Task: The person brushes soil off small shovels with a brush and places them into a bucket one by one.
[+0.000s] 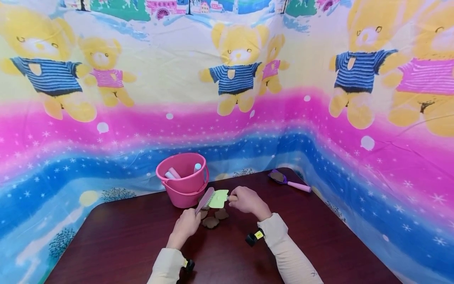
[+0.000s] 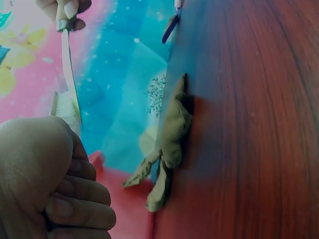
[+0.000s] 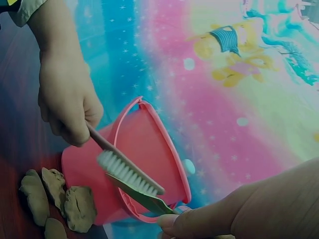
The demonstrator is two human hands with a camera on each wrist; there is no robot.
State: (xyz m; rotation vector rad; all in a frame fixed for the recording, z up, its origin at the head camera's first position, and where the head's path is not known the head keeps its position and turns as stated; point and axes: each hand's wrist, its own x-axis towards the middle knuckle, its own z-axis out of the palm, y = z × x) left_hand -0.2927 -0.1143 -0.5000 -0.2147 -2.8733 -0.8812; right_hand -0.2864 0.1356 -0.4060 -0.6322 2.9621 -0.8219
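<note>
My left hand (image 1: pixel 186 224) grips the handle of a pink-backed brush (image 3: pixel 130 165) with white bristles. A small pale green shovel (image 1: pixel 218 199) has its short wooden handle pinched between the thumb and fingers of my right hand (image 1: pixel 248 202). In the right wrist view the bristles lie against the shovel's blade, which is tilted and held above the table. Beneath both tools several flattened brown clay pieces (image 1: pixel 211 223) lie on the tabletop. In the left wrist view the clay pieces (image 2: pixel 174 132) appear edge-on, and my left fingers (image 2: pixel 82 211) are curled in.
A pink bucket (image 1: pixel 182 185) stands just behind the clay, with several pastel sticks (image 1: pixel 173 172) inside and its handle hanging in front. Toward the back right corner of the dark table (image 1: pixel 134 236) lies a purple scoop (image 1: pixel 299 186) with brown material in it. A patterned cloth (image 1: pixel 159 94) hangs behind.
</note>
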